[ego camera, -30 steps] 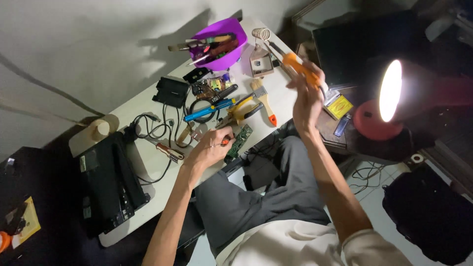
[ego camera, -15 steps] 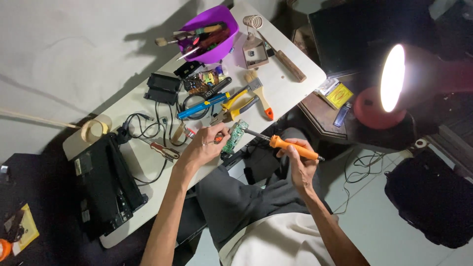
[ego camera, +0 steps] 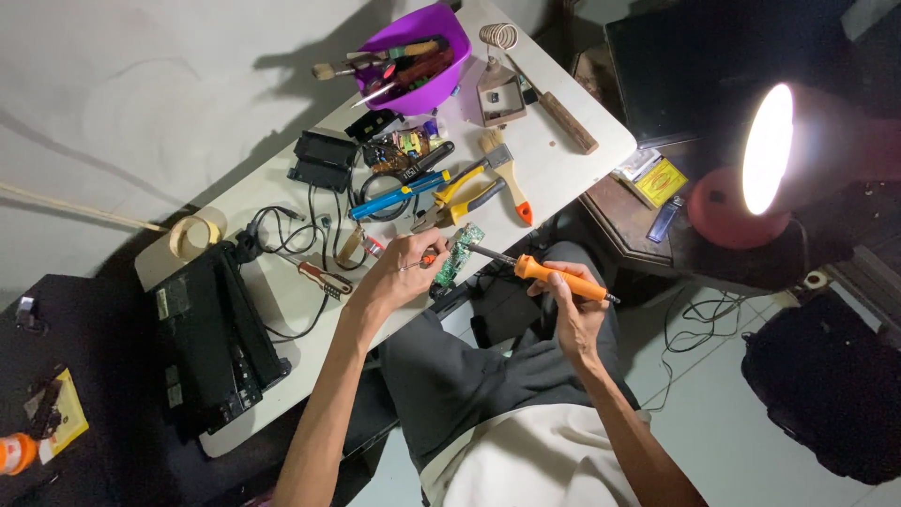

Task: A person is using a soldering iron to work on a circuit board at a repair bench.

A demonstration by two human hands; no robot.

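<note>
White table (ego camera: 554, 174), one circuit board (ego camera: 457, 253), one soldering iron (ego camera: 549, 274), two hands.

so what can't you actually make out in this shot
Head view, the only one:
- Soldering iron tip: too small to tell if it touches the green circuit board.
- Left hand: it pinches something with a small red part; the fingers hide the rest.
- Right hand: fingers cover part of the orange handle.
- Purple bowl: tools overlap, kinds unclear.
- Lamp: glare washes out its inside.

L hand (ego camera: 399, 272) pinching, R hand (ego camera: 568, 300) fisted, forearms extended
</note>
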